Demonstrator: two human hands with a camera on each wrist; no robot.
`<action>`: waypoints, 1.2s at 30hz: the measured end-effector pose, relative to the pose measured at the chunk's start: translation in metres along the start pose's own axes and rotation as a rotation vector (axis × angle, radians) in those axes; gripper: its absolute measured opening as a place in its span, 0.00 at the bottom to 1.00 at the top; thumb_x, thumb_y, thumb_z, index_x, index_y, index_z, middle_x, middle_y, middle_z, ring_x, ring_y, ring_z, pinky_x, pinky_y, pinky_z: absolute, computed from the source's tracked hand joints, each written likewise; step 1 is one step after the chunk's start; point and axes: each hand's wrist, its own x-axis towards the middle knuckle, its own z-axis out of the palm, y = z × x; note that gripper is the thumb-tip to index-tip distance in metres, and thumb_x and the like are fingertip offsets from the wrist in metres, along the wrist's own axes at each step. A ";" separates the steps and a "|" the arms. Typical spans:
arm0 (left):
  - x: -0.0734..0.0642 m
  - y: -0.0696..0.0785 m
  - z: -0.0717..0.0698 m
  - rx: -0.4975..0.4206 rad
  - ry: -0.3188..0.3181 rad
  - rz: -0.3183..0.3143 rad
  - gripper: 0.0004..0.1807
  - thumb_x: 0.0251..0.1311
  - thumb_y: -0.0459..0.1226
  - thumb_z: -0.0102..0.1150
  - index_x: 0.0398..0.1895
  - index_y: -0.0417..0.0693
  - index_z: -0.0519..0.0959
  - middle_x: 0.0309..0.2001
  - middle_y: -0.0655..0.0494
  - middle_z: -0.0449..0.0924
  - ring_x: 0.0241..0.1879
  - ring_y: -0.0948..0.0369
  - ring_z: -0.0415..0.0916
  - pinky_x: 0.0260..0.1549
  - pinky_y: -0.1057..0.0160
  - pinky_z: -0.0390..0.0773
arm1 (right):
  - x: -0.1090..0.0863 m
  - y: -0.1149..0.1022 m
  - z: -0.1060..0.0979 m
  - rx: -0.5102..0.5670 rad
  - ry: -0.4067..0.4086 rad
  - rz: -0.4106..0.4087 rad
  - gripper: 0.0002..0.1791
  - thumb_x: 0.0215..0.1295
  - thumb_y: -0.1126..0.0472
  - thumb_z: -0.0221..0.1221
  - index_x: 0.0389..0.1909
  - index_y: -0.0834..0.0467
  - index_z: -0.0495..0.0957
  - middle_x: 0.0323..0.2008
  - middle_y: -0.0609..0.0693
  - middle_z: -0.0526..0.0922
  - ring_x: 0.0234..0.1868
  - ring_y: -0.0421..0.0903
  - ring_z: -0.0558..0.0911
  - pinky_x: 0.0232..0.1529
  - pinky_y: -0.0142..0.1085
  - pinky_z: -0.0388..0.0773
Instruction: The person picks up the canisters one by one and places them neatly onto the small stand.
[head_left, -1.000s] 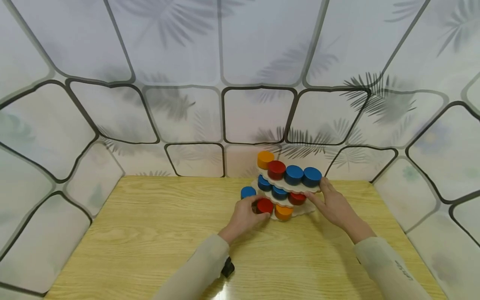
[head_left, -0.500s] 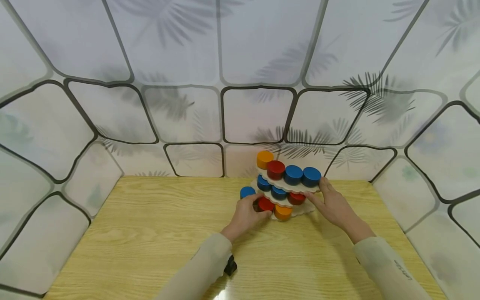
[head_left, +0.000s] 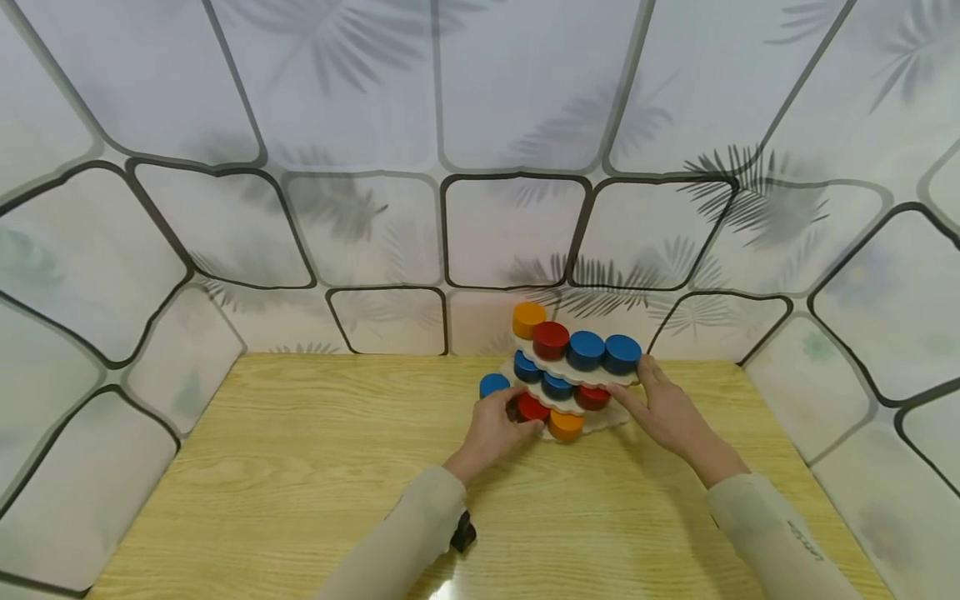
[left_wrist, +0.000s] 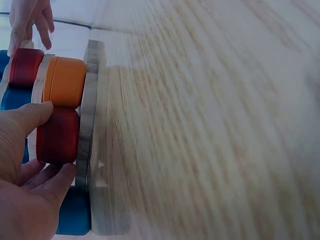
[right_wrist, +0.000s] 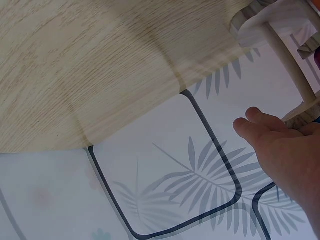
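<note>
A tiered wooden stand (head_left: pixel 607 419) with scalloped pale shelves holds rows of thick round discs near the table's back edge. My left hand (head_left: pixel 489 433) pinches a red disc (head_left: pixel 532 408) on the lowest shelf, thumb on its near side and fingers on the far side. In the left wrist view, this disc (left_wrist: pixel 59 136) sits close beside an orange disc (left_wrist: pixel 65 82). A blue disc (left_wrist: pixel 75 212) lies past my fingers. My right hand (head_left: pixel 670 414) holds the right end of the top shelf, thumb at the front and fingers toward the back.
On the top shelf stand an orange disc (head_left: pixel 529 320), a red disc (head_left: pixel 551 341) and two blue discs (head_left: pixel 586 351). The middle shelf carries blue and red discs. A patterned wall covering (head_left: pixel 517 233) rises behind the wooden table (head_left: pixel 322 450).
My left hand has slid the red disc slightly right and back, closer in under the middle shelf. My right hand keeps its hold on the top shelf.
</note>
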 end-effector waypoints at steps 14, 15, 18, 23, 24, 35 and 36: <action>0.003 -0.001 0.003 0.091 0.035 0.031 0.37 0.60 0.41 0.78 0.71 0.39 0.76 0.54 0.43 0.85 0.48 0.56 0.78 0.45 0.61 0.83 | -0.001 -0.002 -0.002 -0.005 0.001 -0.001 0.53 0.81 0.33 0.45 0.82 0.72 0.41 0.82 0.75 0.44 0.77 0.79 0.57 0.76 0.69 0.57; 0.003 -0.001 0.003 0.097 0.037 0.032 0.37 0.60 0.42 0.78 0.71 0.39 0.76 0.53 0.43 0.85 0.47 0.56 0.78 0.45 0.61 0.83 | -0.001 -0.002 -0.002 -0.006 0.001 -0.001 0.53 0.81 0.32 0.45 0.82 0.72 0.41 0.82 0.75 0.44 0.77 0.79 0.56 0.76 0.69 0.57; 0.003 -0.001 0.004 0.107 0.044 0.031 0.37 0.60 0.42 0.78 0.71 0.40 0.77 0.53 0.43 0.85 0.48 0.56 0.78 0.46 0.61 0.83 | -0.001 -0.001 -0.001 -0.006 0.000 0.000 0.53 0.81 0.32 0.45 0.82 0.72 0.41 0.82 0.75 0.44 0.77 0.79 0.56 0.76 0.69 0.57; 0.005 0.000 0.006 0.108 0.053 0.021 0.37 0.59 0.41 0.79 0.71 0.39 0.77 0.53 0.42 0.85 0.49 0.55 0.79 0.49 0.58 0.85 | -0.001 0.000 0.000 -0.003 0.000 0.002 0.53 0.81 0.32 0.45 0.83 0.72 0.41 0.82 0.75 0.45 0.77 0.78 0.56 0.76 0.69 0.57; 0.005 0.000 0.007 0.111 0.054 0.019 0.37 0.59 0.41 0.79 0.71 0.39 0.77 0.53 0.42 0.85 0.49 0.55 0.80 0.49 0.58 0.85 | -0.001 0.000 0.000 -0.003 -0.001 0.004 0.53 0.81 0.32 0.45 0.83 0.72 0.41 0.82 0.75 0.45 0.78 0.78 0.56 0.76 0.69 0.57; 0.005 -0.002 0.008 0.144 0.087 0.069 0.37 0.57 0.41 0.80 0.68 0.37 0.79 0.49 0.41 0.87 0.43 0.57 0.79 0.38 0.67 0.81 | -0.001 0.000 -0.001 -0.006 -0.011 0.006 0.54 0.81 0.32 0.45 0.82 0.72 0.41 0.82 0.75 0.43 0.78 0.78 0.55 0.76 0.70 0.57; 0.004 -0.002 0.007 0.140 0.087 0.063 0.37 0.57 0.41 0.80 0.68 0.37 0.78 0.50 0.41 0.87 0.43 0.56 0.79 0.39 0.66 0.81 | -0.001 0.000 -0.001 -0.006 -0.009 0.004 0.54 0.81 0.32 0.45 0.82 0.72 0.41 0.82 0.75 0.44 0.78 0.79 0.55 0.76 0.70 0.57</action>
